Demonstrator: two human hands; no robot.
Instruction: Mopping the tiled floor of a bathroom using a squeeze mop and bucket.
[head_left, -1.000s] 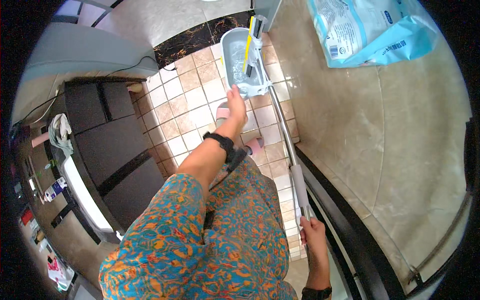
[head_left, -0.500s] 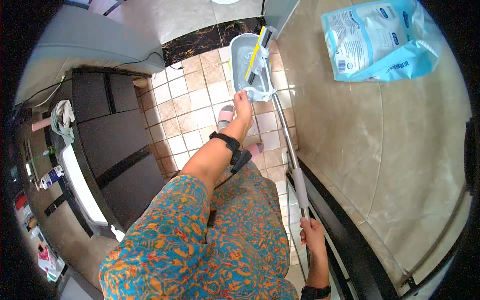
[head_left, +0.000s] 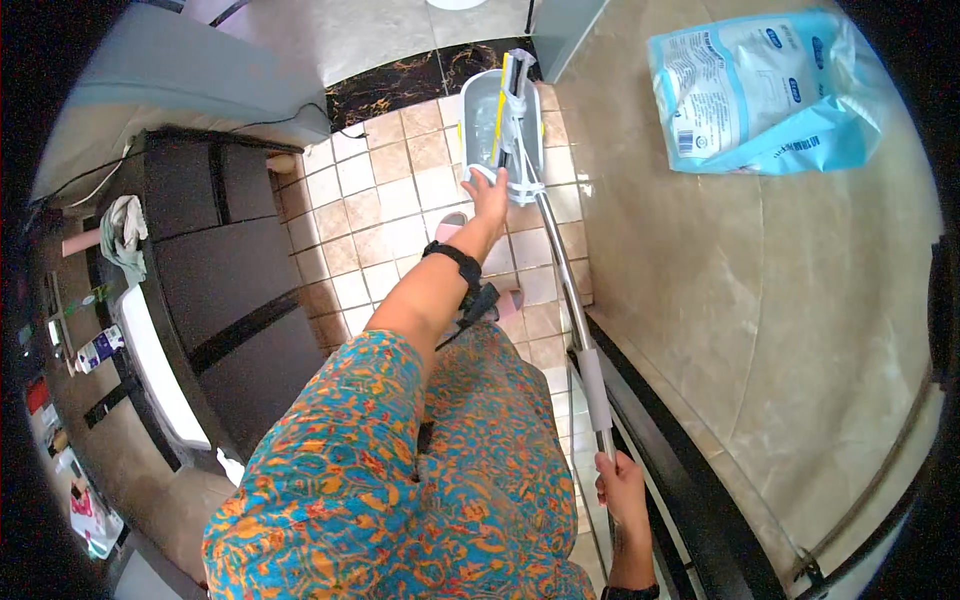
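Observation:
A sponge mop with a yellow-edged head (head_left: pixel 512 110) and a long metal pole (head_left: pixel 563 260) runs from the far middle down to my right side. Its head rests over a light grey bucket (head_left: pixel 470 122) that holds water. Wrapped round the pole below its grey sleeve (head_left: pixel 593 390) is my right hand (head_left: pixel 622 488), closed. My left hand (head_left: pixel 488 200) reaches out to the near rim of the bucket, by the lower end of the mop head. Its fingers look spread; whether they touch the head or the rim is hard to tell.
A blue and white plastic package (head_left: pixel 760 95) stands out at the upper right, by the beige tiled wall (head_left: pixel 680 270). To the left is a dark cabinet (head_left: pixel 230 230) with a white basin (head_left: pixel 160 370). My pink slippers (head_left: pixel 510 302) are on the tiled floor (head_left: pixel 350 210).
The mop head has swung to a steeper angle over the bucket. My left hand has moved slightly farther away and its fingers have spread. My right hand has shifted a little nearer with the pole.

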